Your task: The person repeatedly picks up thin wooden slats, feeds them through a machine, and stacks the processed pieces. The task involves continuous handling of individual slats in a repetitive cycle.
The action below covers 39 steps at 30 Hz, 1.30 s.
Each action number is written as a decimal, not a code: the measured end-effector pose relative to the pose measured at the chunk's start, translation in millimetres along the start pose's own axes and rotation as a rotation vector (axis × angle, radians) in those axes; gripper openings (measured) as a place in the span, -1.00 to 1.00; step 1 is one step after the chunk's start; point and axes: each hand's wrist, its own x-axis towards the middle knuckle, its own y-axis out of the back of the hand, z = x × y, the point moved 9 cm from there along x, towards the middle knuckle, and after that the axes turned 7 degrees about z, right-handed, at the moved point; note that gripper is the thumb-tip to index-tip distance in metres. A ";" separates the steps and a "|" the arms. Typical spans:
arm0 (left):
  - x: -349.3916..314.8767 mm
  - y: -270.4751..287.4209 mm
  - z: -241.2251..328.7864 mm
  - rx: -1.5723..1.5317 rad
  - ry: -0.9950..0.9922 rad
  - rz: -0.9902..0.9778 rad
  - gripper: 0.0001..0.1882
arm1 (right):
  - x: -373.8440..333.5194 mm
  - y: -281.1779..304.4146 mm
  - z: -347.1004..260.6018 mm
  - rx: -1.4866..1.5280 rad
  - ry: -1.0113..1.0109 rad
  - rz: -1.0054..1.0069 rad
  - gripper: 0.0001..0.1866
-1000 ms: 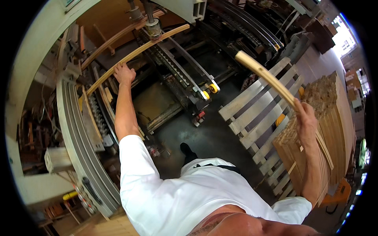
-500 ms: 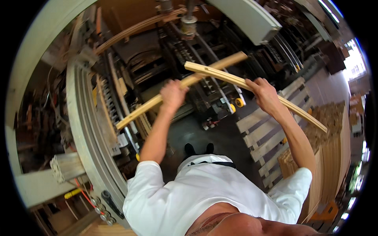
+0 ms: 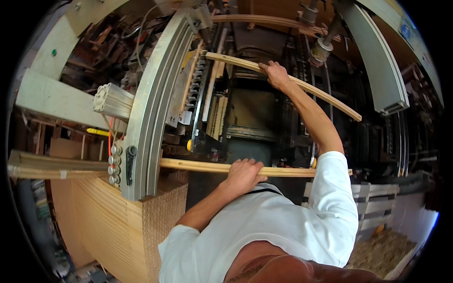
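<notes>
My left hand [image 3: 244,176] is closed over a long, light wooden strip [image 3: 203,165] held level across the front of my waist. Farther out, my right hand [image 3: 276,75] grips a second grooved wooden strip [image 3: 325,95] near its middle. That strip slants across the machine frame, its left end close to a toothed rail [image 3: 196,78] and its right end nearer to me. Both strips are apart from each other. My right forearm passes above the right part of the machine bed.
A grey metal beam [image 3: 153,104] with knobs and a black lever stands at the left. Below it is a tall stack of wooden strips [image 3: 160,221]. A white machine arm [image 3: 377,56] hangs at the right. A pallet [image 3: 377,198] lies on the floor behind it.
My view has turned to the left. The two strips, crossed before, are now apart: the left one is drawn in to my waist, the right one reaches over the machine.
</notes>
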 end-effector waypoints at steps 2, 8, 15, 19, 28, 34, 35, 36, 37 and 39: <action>-14.1 9.0 0.2 0.010 0.083 0.041 -0.63 | 24.0 -15.3 2.8 -0.068 0.004 0.024 -0.38; -41.8 14.5 3.6 -0.070 0.348 0.074 -0.64 | 59.3 -21.9 64.1 -0.160 -0.089 0.220 -0.67; -57.7 18.9 -0.2 -0.119 0.514 0.197 -0.61 | 70.0 -27.5 53.8 -0.173 0.012 0.268 -0.74; -58.1 24.9 0.7 -0.124 0.544 0.255 -0.62 | 81.5 -33.0 38.2 -0.144 0.011 0.256 -0.77; -84.5 43.4 6.8 -0.066 0.579 0.326 -0.61 | 85.0 -34.9 35.4 -0.119 -0.017 0.219 -0.76; -150.5 78.7 19.4 -0.062 0.709 0.382 -0.60 | 84.5 -32.0 34.8 -0.148 -0.024 0.187 -0.73; -164.8 84.8 21.2 -0.064 0.756 0.373 -0.61 | 83.7 -32.6 34.9 -0.144 -0.029 0.182 -0.73; -182.5 89.9 22.3 -0.091 0.799 0.392 -0.62 | 84.4 -30.4 33.6 -0.138 -0.033 0.183 -0.73; -201.7 94.9 23.7 -0.116 0.844 0.410 -0.62 | 86.2 -31.3 32.1 -0.131 -0.045 0.170 -0.73; -240.4 105.4 29.1 -0.138 0.923 0.497 -0.63 | 86.6 -32.8 36.0 -0.129 -0.083 0.151 -0.73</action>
